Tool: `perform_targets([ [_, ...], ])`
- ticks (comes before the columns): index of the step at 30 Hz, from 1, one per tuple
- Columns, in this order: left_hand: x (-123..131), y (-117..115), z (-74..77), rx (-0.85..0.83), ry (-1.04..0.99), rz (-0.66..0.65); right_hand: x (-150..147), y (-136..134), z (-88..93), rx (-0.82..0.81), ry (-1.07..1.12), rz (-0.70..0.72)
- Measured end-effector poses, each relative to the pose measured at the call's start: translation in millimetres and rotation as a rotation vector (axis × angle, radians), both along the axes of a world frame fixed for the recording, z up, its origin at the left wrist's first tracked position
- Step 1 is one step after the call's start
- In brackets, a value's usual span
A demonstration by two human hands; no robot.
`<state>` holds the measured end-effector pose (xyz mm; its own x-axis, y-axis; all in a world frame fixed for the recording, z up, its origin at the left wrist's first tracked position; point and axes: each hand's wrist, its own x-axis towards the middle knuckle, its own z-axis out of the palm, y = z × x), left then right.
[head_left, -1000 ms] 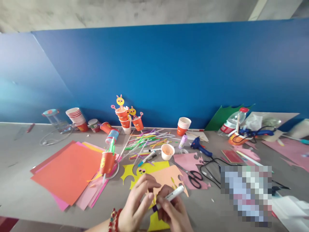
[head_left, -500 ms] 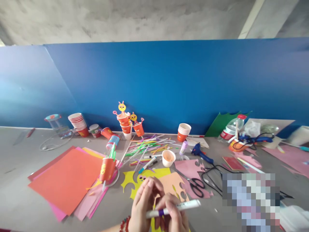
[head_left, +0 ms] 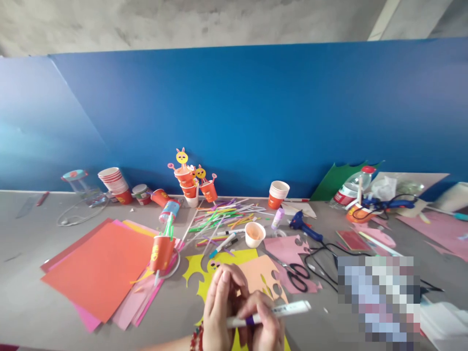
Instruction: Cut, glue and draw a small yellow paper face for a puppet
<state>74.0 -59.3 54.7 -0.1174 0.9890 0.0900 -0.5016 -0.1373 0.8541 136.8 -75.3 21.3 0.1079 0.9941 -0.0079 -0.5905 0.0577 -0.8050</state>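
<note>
My right hand (head_left: 266,324) is closed around a white marker (head_left: 293,308) with a purple band, which lies slantwise across its fingers and points to the right. Close beside it, my left hand (head_left: 217,304), with a red bead bracelet at the wrist, has its fingers curled together. Whatever those fingers may hold is hidden. Both hands are above the yellow paper (head_left: 193,268) with round cut-outs and the peach paper (head_left: 252,270). Just behind the left fingers lies a small yellow piece with a drawn face (head_left: 214,265), partly covered.
Scissors (head_left: 298,277) rest on pink paper right of my hands. A white paper cup (head_left: 255,235), a glue stick (head_left: 278,218), a blue glue gun (head_left: 304,226) and scattered straws (head_left: 219,222) lie beyond. Orange paper (head_left: 98,273) and an orange cup with green straws (head_left: 161,253) are left.
The view has tilted and shifted slightly. Both hands stay close together, a little further right in the picture, and the marker remains in my right hand.
</note>
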Motion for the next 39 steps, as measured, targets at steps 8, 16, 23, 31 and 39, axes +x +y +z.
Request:
perform_targets([
  [8,0.3,17.0,-3.9,-0.042,-0.019,-0.049,2.6,13.8,-10.3,0.025,-0.105,-0.021],
  [16,-35.3,24.3,-17.7,0.057,0.471,-0.27,21.6,28.2,-8.0,-0.147,-0.202,0.087],
  [23,-72.4,36.7,-24.3,0.331,1.04,-0.33,28.4,33.6,-14.8,-0.102,-0.357,0.191],
  [31,-103.3,95.3,-16.8,0.387,1.501,0.113,75.0,38.6,-10.4,-0.109,-0.488,0.115],
  [39,-84.2,141.1,-33.8,0.295,1.794,0.024,167.6,43.0,-23.3,0.095,-1.386,-0.236],
])
